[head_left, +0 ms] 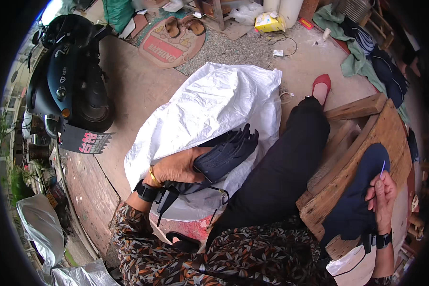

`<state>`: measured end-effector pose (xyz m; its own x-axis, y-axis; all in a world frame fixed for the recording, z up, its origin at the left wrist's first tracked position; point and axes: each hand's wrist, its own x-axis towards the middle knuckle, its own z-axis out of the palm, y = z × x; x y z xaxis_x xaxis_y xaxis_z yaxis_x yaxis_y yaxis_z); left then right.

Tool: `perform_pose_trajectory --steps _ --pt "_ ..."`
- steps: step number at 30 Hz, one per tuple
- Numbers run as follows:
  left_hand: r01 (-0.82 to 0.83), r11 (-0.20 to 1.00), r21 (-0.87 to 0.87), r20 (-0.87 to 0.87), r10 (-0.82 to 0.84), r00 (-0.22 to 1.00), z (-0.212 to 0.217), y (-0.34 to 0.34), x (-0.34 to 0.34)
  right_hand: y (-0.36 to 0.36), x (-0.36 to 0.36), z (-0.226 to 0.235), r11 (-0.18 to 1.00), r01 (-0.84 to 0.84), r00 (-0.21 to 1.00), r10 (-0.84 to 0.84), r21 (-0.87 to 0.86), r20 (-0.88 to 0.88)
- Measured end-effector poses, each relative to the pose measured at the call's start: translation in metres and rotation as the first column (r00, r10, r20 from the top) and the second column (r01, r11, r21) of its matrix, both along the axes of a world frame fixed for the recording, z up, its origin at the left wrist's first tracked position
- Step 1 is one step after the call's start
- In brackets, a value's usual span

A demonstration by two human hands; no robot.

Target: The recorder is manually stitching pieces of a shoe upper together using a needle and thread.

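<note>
My left hand (181, 167) is closed round the near end of a bundle of dark navy, layered pieces (231, 155); their exact kind is unclear. The bundle lies at the mouth of a large white sack (209, 105), which partly covers it. Off to the right, my right hand (381, 193) pinches a thin purple stick (383, 169), pointing upward. Beneath that hand, a flat navy piece with a rounded end (352, 205) lies over a wooden bench (314, 212). Both wrists carry black straps.
My outstretched leg in black trousers (286, 148) lies between sack and bench, ending in a red shoe (321, 86). A dark scooter (71, 81) stands at the left. Sandals (173, 27) rest on a mat (164, 47) at the back. Cloths (362, 66) lie at the far right.
</note>
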<state>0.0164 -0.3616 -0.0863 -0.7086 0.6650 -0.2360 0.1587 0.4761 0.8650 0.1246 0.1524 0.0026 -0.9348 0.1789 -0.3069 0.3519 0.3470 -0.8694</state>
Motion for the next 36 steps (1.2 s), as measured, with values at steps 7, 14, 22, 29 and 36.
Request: perform_pose_trajectory --steps 7,14,22,29,36 --pt "-0.212 0.973 0.095 -0.137 0.224 0.965 0.117 -0.023 0.016 -0.001 -0.002 0.002 0.974 -0.154 0.987 0.143 -0.166 -0.077" --pt "-0.639 0.645 0.419 0.180 0.631 0.755 0.154 0.027 -0.057 0.005 -0.004 -0.002 0.915 -0.401 0.873 0.367 -0.045 -0.320" --pt "-0.230 0.891 0.391 -0.022 0.259 0.966 0.260 0.364 -0.164 0.000 -0.010 -0.020 0.842 -0.522 0.766 0.392 -0.138 -0.509" --pt "0.552 0.523 0.650 -0.291 -0.499 0.816 0.311 0.523 -0.132 0.002 -0.010 -0.025 0.844 -0.503 0.805 0.379 -0.185 -0.456" --pt "0.417 0.825 0.381 -0.108 -0.409 0.906 0.260 0.402 -0.133 0.001 -0.008 -0.014 0.847 -0.500 0.792 0.365 -0.178 -0.490"
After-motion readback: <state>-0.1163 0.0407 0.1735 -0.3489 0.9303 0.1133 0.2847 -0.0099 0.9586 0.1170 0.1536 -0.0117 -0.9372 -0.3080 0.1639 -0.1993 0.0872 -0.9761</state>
